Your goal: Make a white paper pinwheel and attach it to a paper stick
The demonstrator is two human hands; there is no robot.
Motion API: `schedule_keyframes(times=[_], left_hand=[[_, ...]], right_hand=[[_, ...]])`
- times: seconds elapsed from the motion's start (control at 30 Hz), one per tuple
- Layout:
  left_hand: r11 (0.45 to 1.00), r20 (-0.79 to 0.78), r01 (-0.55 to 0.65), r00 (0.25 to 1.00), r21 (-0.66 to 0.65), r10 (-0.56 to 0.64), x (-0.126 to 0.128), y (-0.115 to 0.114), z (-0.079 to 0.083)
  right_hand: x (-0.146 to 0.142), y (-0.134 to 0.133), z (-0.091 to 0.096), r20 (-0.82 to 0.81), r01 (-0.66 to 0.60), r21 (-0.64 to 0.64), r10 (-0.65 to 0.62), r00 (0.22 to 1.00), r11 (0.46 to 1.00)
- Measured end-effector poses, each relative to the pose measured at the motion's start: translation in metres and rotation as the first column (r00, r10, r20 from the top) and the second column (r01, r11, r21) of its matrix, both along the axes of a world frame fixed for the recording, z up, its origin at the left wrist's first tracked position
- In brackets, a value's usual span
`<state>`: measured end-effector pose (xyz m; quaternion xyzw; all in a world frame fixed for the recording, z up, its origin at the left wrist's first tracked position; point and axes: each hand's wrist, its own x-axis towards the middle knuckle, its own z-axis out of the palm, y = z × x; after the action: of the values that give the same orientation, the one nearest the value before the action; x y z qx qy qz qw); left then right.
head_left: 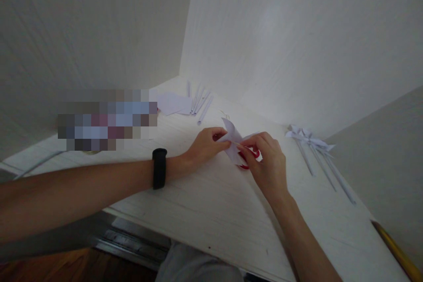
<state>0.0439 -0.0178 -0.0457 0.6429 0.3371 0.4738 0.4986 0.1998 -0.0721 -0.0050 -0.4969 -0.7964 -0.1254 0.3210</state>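
Observation:
A white paper pinwheel (pixel 231 128) with curled blades is held above the table, between my two hands. My left hand (pixel 209 142) is closed, its thumb and fingers pinching the pinwheel from the left. From the other side, my right hand (pixel 268 158) has its fingertips together at the pinwheel's middle. They pinch a thin, pale, wire-like piece (pixel 235 143), whose exact kind is too small to tell. Red loops (pixel 244 167), like scissor handles, show just behind the pinwheel and right fingers; the rest of that tool is hidden.
Finished pinwheels on paper sticks (pixel 309 139) lie at the right by the wall. Rolled paper tubes (pixel 200 102) and paper squares (pixel 172 103) are at the back. A thin wire-like bit (pixel 226 116) lies beyond my hands. Pixelated items cover the left; walls enclose the white table (pixel 198 202).

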Motion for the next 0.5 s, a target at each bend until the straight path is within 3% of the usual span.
schedule_keyframes(times=[0.5], left_hand=[[0.997,-0.038,-0.057,0.998,0.054,0.059,-0.0012,-0.0003,-0.0001]], right_hand=[[-0.0028,-0.0006,-0.0016,0.070,0.032,0.057,-0.036,0.997,0.998]])
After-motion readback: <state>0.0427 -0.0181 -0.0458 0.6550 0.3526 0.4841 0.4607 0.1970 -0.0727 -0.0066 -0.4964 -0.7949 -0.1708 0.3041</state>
